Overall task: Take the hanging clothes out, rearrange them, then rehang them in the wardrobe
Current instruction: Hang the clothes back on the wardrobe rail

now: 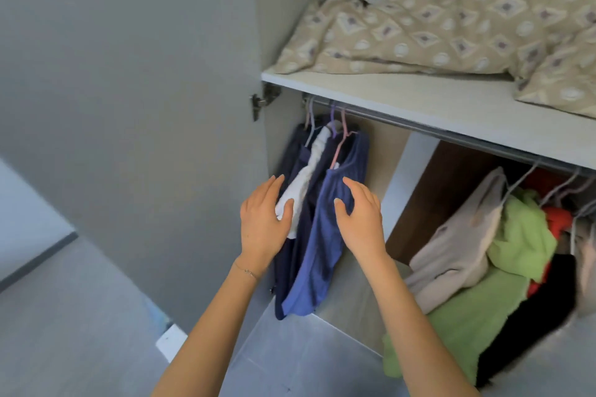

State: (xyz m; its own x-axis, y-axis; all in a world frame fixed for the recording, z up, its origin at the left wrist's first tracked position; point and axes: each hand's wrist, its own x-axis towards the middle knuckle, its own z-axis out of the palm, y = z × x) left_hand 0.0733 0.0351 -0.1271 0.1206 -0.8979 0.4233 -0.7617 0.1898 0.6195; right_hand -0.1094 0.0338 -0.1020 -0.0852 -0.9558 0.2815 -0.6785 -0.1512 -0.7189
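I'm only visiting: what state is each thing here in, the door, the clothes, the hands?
Wardrobe door: open.
Blue garment: hanging on a pink hanger.
White garment: hanging beside it.
Green garment: hanging, bunched.
Patterned quilt: crumpled on the shelf.
Left hand: open, touching white fabric.
Right hand: open, touching blue fabric.

Shelf [419, 100]: quilt [435, 19] on it, rail [403, 122] beneath. On rail: left bunch of clothes [322, 251] beside the open door [129, 106]; right bunch of clothes [467, 316] well apart. My left hand [263, 222] and right hand [361, 219]: before the left bunch of clothes.
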